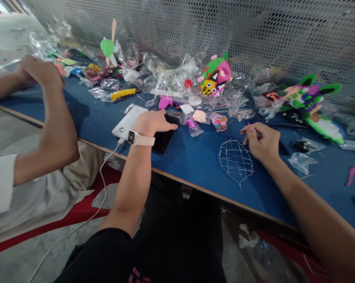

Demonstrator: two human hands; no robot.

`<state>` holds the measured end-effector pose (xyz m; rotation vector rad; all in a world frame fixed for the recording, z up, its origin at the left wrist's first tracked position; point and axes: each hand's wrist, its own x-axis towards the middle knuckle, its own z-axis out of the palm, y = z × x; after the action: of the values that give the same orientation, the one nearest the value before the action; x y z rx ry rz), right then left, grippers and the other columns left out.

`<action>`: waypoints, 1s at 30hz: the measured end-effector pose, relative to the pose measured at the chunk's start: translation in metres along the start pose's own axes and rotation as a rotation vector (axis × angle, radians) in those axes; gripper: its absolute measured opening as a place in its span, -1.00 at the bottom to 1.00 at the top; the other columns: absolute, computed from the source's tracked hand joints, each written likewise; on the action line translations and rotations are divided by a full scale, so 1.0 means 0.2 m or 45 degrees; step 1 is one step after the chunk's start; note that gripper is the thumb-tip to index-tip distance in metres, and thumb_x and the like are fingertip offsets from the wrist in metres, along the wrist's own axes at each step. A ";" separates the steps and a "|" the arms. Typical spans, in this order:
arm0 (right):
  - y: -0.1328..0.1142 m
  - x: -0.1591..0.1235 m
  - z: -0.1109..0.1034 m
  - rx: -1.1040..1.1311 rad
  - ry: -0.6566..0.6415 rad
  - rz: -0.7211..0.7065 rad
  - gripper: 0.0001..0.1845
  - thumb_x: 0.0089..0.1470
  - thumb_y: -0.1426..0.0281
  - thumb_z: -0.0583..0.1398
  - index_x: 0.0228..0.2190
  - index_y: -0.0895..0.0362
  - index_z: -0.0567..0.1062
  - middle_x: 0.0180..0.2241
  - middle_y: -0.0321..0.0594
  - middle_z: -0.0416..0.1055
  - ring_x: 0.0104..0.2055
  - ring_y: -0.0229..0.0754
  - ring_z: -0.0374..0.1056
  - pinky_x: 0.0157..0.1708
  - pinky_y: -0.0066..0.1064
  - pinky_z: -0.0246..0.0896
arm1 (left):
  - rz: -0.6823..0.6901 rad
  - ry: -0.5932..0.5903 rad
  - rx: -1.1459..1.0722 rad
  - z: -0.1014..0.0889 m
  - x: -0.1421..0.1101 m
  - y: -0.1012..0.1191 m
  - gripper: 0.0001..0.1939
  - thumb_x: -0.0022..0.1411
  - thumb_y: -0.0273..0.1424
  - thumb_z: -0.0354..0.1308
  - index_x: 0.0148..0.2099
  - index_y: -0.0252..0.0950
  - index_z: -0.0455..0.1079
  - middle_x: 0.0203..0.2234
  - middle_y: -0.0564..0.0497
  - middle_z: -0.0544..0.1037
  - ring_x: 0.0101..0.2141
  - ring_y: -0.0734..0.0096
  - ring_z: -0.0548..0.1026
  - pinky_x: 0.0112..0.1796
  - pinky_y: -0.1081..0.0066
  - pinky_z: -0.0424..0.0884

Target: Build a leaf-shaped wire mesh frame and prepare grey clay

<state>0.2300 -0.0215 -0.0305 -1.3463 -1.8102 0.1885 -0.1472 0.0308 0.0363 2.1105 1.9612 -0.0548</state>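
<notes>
My left hand point(155, 121), with a pale-banded watch point(132, 137) on its wrist, lies over a black phone point(165, 144) flat on the table. Its thumb is stretched out across the phone, while the other fingers are partly hidden. Beside the phone lies a white power bank point(125, 125) with a cable point(105, 182) plugged in. My right hand point(262, 142) is closed, fingers curled around something small and dark that I cannot make out. Its fingertips are by the edge of a leaf-shaped wire grid point(236, 160), which rests on the blue table.
A co-worker's arms point(52, 94) rest on the table at left. Clear plastic wrappers point(165, 74) line the perforated metal panel point(254, 35). Among them are a colourful clay mask point(215, 76), a yellow cutter point(123, 94), clay lumps point(199, 116) and a green-eared clay figure point(308, 94).
</notes>
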 end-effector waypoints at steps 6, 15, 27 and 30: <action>-0.01 -0.01 -0.01 0.005 -0.002 -0.033 -0.54 0.42 0.10 0.11 -0.38 0.08 0.61 -0.58 -0.24 0.53 -0.58 -0.16 0.44 -0.33 -0.26 0.34 | -0.005 0.256 -0.174 0.09 -0.21 -0.11 -0.24 0.41 0.07 0.14 0.47 -0.25 0.32 0.01 -0.26 0.67 0.04 -0.16 0.60 0.04 0.00 0.50; 0.02 -0.01 -0.01 0.017 -0.024 -0.070 -0.52 0.46 0.08 0.11 -0.35 0.09 0.62 -0.57 -0.21 0.55 -0.53 -0.15 0.48 -0.28 -0.27 0.37 | 0.207 0.556 -0.803 0.33 -0.38 -0.26 -0.27 0.33 -0.38 0.18 0.51 -0.20 0.16 0.18 -0.16 0.59 0.05 0.21 0.58 -0.04 0.21 0.51; 0.01 -0.01 -0.01 0.009 -0.017 0.007 -0.50 0.44 0.05 0.10 -0.35 0.09 0.62 -0.54 -0.21 0.56 -0.58 -0.20 0.44 -0.37 -0.29 0.34 | 0.275 0.507 -0.889 0.33 -0.40 -0.26 -0.27 0.30 -0.46 0.21 0.46 -0.16 0.16 0.31 -0.17 0.51 0.24 0.11 0.55 0.11 0.13 0.50; 0.00 -0.01 -0.01 -0.001 -0.020 0.016 -0.49 0.44 0.03 0.09 -0.36 0.08 0.61 -0.57 -0.23 0.53 -0.56 -0.19 0.45 -0.33 -0.28 0.35 | 0.283 0.519 -0.892 0.34 -0.39 -0.27 -0.28 0.31 -0.44 0.23 0.46 -0.16 0.16 0.31 -0.18 0.51 0.23 0.10 0.55 0.10 0.13 0.50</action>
<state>0.2317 -0.0235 -0.0305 -1.3602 -1.8154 0.2058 -0.1965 -0.0568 -0.0218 1.9098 1.5643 1.0159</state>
